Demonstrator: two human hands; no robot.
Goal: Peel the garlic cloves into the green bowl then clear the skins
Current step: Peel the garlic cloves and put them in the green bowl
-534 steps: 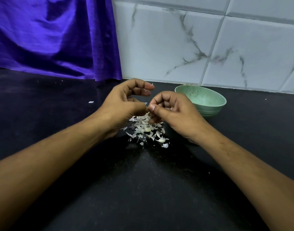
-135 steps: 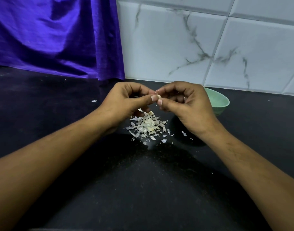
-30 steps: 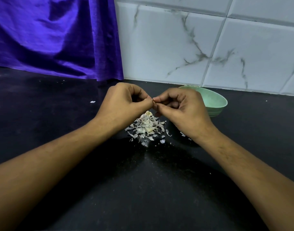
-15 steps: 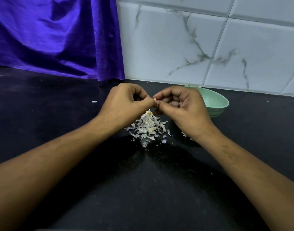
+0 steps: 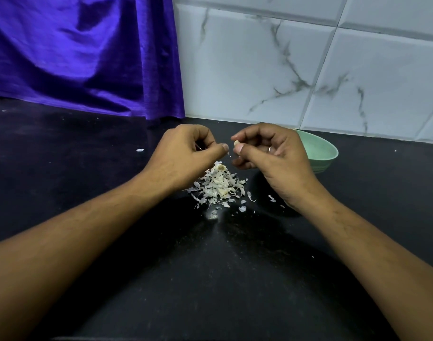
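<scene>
The person's two hands are raised just above the black counter (image 5: 210, 279) at the middle of the frame, close together but not touching, with a narrow gap between their fingertips. The right hand (image 5: 272, 156) pinches a small pale garlic clove (image 5: 236, 143) between thumb and forefinger, the other fingers curled in beneath it; a thin ring (image 5: 269, 149) shows on one of them. The left hand (image 5: 186, 153) is curled into a loose fist, its thumb lying along the forefinger and pointing toward the clove. I see nothing in it, though a sliver of skin could be tucked between those fingertips where the view is too small to tell. A tiny flake (image 5: 231, 156) shows in the gap below the clove.

Directly under the hands, slightly lower in the frame, lies a heap of papery garlic skins (image 5: 218, 185), whitish and grey, with loose bits scattered to its lower right near the right wrist. One stray flake (image 5: 140, 150) lies well apart at centre left.

The green bowl (image 5: 318, 148) stands behind the right hand, right of centre, near the foot of the wall; the hand hides its left part and I cannot see what lies in it. A purple cloth (image 5: 75, 57) hangs in the upper left of the frame, and white marble-veined tiles (image 5: 309, 57) fill the upper right.
</scene>
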